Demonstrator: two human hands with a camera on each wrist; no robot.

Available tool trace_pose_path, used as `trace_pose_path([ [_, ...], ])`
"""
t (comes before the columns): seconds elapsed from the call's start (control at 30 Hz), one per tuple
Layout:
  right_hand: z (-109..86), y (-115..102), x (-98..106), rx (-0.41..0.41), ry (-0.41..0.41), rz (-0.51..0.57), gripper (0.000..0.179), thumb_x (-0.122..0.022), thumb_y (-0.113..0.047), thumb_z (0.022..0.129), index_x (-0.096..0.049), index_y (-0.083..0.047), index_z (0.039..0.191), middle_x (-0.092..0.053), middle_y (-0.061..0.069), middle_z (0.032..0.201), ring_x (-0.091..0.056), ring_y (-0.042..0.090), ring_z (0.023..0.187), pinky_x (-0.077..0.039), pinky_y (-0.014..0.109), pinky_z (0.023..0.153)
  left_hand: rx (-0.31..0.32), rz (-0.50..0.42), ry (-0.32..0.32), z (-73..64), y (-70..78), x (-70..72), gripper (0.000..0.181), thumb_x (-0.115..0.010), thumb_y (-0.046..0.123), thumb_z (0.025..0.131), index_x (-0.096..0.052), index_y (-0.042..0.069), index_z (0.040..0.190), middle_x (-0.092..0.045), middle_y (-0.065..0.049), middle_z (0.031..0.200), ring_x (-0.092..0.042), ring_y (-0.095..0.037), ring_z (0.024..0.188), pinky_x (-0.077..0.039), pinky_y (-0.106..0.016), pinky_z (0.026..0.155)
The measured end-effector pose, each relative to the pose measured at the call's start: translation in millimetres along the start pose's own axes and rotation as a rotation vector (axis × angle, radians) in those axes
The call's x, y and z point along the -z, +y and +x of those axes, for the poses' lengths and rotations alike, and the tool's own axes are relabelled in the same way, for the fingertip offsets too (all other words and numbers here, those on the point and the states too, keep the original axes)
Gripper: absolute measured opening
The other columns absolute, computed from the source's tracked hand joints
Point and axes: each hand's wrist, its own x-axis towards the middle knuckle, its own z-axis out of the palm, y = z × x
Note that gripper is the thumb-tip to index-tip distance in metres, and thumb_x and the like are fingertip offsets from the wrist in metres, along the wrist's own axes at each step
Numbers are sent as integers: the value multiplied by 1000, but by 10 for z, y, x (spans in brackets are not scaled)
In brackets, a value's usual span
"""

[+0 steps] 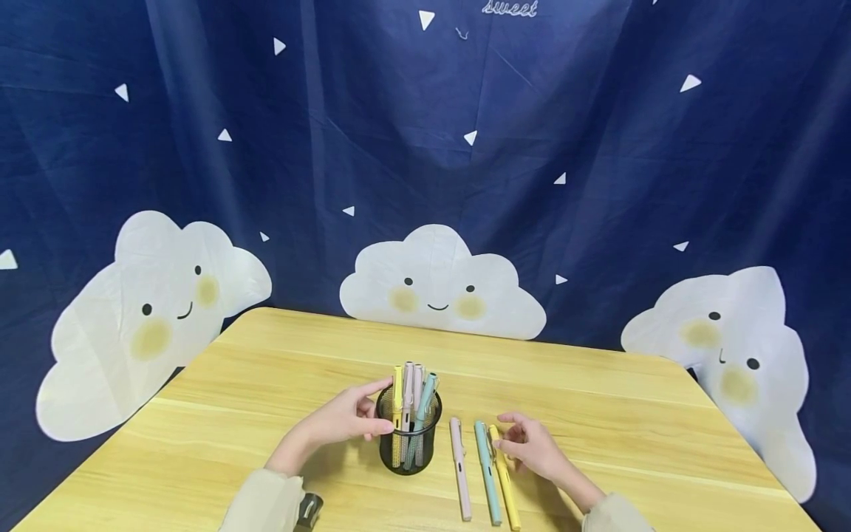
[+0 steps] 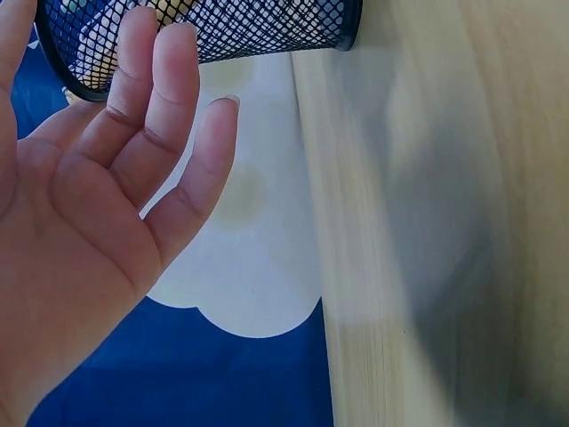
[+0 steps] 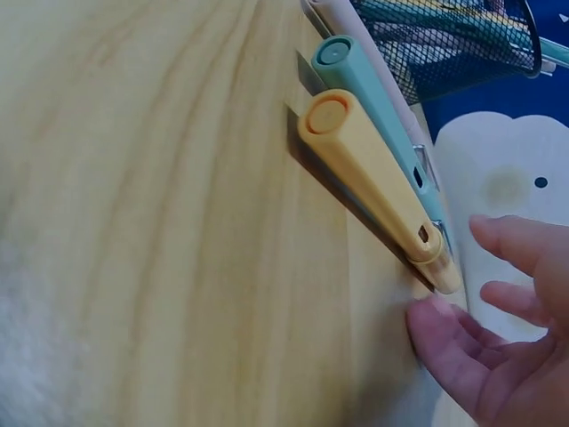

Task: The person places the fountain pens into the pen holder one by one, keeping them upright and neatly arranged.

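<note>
A black mesh pen cup [image 1: 407, 436] stands upright on the table, holding a yellow pen [image 1: 397, 391], pale pink pens [image 1: 408, 384] and a teal pen [image 1: 426, 399]. My left hand [image 1: 342, 417] holds the cup at its rim, thumb on the near side and index finger on the far side; its other fingers [image 2: 176, 98] lie by the mesh. To the right lie a pink pen [image 1: 460, 469], a teal pen [image 1: 488, 473] and a yellow pen [image 1: 507, 480], side by side. My right hand [image 1: 532, 447] is at the yellow pen's capped end, with thumb and fingers spread apart [image 3: 444, 342].
The wood-grain table [image 1: 286, 362] has rounded far corners. Behind it hangs a dark blue cloth [image 1: 399, 111] with white clouds and triangles. A small black object [image 1: 309, 510] shows at my left sleeve [image 1: 262, 502].
</note>
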Motion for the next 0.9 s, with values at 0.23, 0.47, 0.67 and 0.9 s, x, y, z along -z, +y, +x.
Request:
trace_pose_path([
  [0.23, 1, -4, 43, -60, -100, 61, 64, -66, -16, 81, -34, 16, 126, -50, 7, 74, -51, 15, 56, -50, 33, 46, -3, -5, 1, -3, -1, -4, 80, -68, 19, 79, -21, -1, 140, -50, -3, 62, -55, -25, 59, -44, -28, 52],
  [0.47, 5, -21, 63, -62, -174, 76, 71, -67, -17, 80, -28, 16, 129, -49, 7, 71, -50, 15, 56, -50, 34, 46, -8, -1, 3, -2, -6, -8, 80, -68, 19, 79, -21, 0, 140, -50, -3, 62, -55, -26, 59, -43, -27, 50],
  [0.67, 12, -41, 83, -112, -226, 130, 76, -68, -19, 80, -24, 15, 132, -49, 8, 71, -51, 14, 53, -50, 35, 47, -9, -4, 3, -1, -11, -9, 80, -68, 19, 79, -20, -1, 140, -50, -3, 62, -56, -25, 59, -44, -30, 52],
  [0.9, 30, -52, 108, -192, -262, 177, 81, -70, -19, 77, -21, 11, 134, -48, 11, 75, -54, 14, 52, -50, 31, 48, -9, 2, 5, 0, -16, -8, 80, -68, 19, 79, -21, 0, 140, -50, -2, 61, -56, -28, 59, -42, -25, 51],
])
